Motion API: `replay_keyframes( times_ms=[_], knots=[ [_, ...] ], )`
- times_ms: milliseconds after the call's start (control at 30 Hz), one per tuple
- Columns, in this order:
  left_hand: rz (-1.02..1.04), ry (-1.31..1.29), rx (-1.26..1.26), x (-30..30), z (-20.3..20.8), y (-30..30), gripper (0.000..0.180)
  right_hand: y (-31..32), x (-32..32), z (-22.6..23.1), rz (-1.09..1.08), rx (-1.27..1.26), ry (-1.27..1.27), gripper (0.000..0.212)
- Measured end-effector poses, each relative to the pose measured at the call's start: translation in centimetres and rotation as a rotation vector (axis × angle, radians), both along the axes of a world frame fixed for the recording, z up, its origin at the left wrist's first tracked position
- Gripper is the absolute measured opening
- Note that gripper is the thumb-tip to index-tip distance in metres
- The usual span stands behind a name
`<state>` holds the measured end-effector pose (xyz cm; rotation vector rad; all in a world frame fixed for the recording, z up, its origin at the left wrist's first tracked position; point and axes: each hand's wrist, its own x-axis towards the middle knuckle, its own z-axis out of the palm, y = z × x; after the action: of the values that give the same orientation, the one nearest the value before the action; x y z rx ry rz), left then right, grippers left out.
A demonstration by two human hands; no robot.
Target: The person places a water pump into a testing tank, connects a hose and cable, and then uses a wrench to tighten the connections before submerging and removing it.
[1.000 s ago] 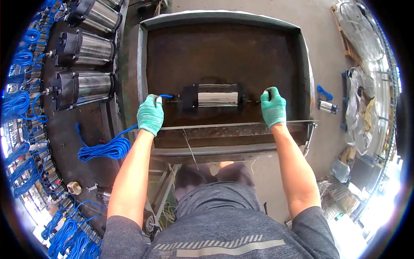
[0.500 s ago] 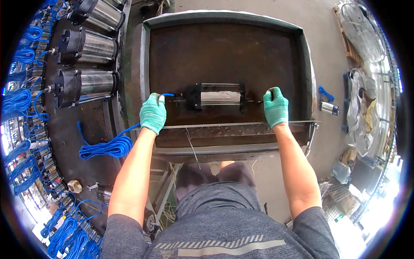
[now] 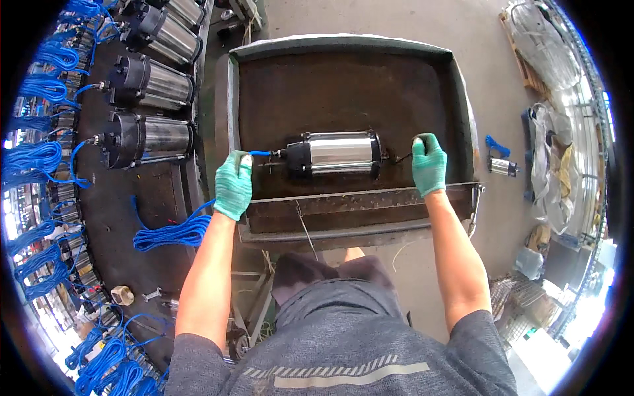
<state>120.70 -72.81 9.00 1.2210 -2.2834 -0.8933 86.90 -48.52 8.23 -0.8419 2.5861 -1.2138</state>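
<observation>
A silver cylinder with black ends, resembling a submersible pump motor (image 3: pixel 342 153), lies sideways over the dark tank (image 3: pixel 350 92), level between my hands. My left hand (image 3: pixel 234 186), in a green knit glove, is closed around the blue cable (image 3: pixel 261 153) that runs into the motor's left end. On the other side my right hand (image 3: pixel 429 164), gloved alike, is closed on a thin dark rod or hook (image 3: pixel 402 158) reaching to the motor's right end. Exactly how that rod joins the motor is too small to tell.
A metal bar (image 3: pixel 370 200) crosses the tank's near side. On the left bench lie a blue cable coil (image 3: pixel 173 232) and several similar motors (image 3: pixel 150 140). A smaller motor (image 3: pixel 504 166) sits on the floor at right, near plastic-wrapped goods (image 3: pixel 548 165).
The motor looks larger and brighter, its cylinder more fully exposed, as though lifted toward me. Both hands keep their grip. The whole view has shifted slightly.
</observation>
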Motion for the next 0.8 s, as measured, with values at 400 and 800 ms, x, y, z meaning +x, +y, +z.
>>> replay_keyframes(
  times_ms=[400, 800],
  knots=[
    [0.059, 0.293, 0.174, 7.0, 15.8, 1.5, 0.022, -0.2, 2.6, 17.6, 0.138, -0.088, -0.008, 0.017],
    [-0.050, 0.292, 0.297, 13.8, 19.9, 4.9, 0.030, 5.1, 6.8, 22.3, 0.144, -0.032, -0.146, 0.014]
  ],
)
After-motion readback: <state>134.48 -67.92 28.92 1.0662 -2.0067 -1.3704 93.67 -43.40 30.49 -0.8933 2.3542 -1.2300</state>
